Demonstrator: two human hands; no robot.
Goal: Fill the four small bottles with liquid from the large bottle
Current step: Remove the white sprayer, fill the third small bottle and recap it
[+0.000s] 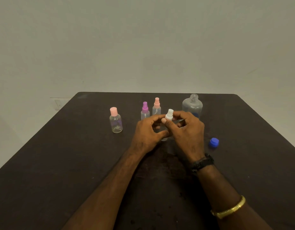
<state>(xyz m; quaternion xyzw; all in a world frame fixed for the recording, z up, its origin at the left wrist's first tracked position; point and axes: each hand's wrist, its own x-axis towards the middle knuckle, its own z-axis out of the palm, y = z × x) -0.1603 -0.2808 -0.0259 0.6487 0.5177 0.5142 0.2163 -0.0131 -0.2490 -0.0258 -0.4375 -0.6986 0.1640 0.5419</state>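
Firstly, on the left part of the dark desk [60, 155] a small round bottle with a flat pink cap [116, 123] stands upright, apart from the other things. More to the right and a little farther stand two slim spray bottles just beside each other: the purple-topped bottle [145, 112], then the pink-topped bottle [156, 107] slightly behind it. Near the middle, both hands meet at a fourth small bottle, the white-topped spray bottle [169, 115], which is upright, with its clear lower end showing below the hands. The left hand [148, 131] is curled round the body of this bottle. The right hand [188, 130] pinches its white top between thumb and fingers. Whether the top is screwed tight or loose, I cannot tell. Behind the right hand, at the far right, the large bottle [192, 105] stands upright with its neck uncovered. How much liquid it holds is not clear. Its blue cap [214, 142] lies on the desk nearer, well to the right of the hands. The right arm wears a dark watch [202, 163] and a gold bangle [230, 209].
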